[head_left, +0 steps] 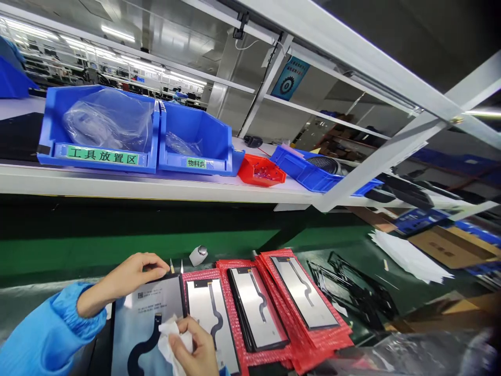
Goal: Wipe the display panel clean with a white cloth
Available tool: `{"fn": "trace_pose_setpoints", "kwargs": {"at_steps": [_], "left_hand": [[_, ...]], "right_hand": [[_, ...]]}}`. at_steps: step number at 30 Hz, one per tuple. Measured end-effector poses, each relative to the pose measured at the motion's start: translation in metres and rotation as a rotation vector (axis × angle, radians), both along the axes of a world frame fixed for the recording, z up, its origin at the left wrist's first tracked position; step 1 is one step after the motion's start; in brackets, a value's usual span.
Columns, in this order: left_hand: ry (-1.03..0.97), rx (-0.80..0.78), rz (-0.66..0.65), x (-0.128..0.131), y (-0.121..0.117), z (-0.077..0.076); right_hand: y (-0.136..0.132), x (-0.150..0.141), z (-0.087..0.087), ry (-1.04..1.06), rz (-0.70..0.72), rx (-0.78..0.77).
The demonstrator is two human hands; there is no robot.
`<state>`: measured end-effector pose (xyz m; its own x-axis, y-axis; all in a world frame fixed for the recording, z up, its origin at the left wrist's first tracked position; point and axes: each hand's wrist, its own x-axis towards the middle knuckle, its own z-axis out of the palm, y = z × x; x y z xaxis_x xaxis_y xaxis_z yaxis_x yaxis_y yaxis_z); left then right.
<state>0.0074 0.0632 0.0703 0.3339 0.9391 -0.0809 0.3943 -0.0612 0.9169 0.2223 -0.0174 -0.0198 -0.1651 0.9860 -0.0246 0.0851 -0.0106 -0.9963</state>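
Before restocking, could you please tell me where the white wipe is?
Low, left of centre in the head view, the white wipe is in the right hand, over the large panel.

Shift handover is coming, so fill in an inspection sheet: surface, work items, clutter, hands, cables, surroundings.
Surface: green bench top.
Work items: grey panel with black ribbon beneath the hands; silver panels on red bubble wrap.
Clutter: black frames, white sheets, cardboard box at right.
Left hand: at the panel's upper edge.
Right hand: holds a white wipe over the panel.
Cables: white cord at overhead rail.
Surroundings: shelf with blue bins and a red bin.
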Motion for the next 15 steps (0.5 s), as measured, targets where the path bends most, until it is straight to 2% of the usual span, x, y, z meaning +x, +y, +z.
{"fn": "trace_pose_setpoints", "kwargs": {"at_steps": [3, 6, 15], "left_hand": [[-0.095, -0.118, -0.05, 0.006, 0.007, -0.011], [-0.127, -0.159, -0.057, 0.007, 0.01, -0.021], [-0.155, -0.169, -0.038, 0.012, 0.008, -0.024]], "right_hand": [[0.001, 0.001, 0.003, -0.029, 0.005, 0.003], [0.0, 0.001, 0.004, -0.045, 0.006, 0.01], [-0.005, 0.0, 0.003, -0.069, -0.013, 0.025]]}}
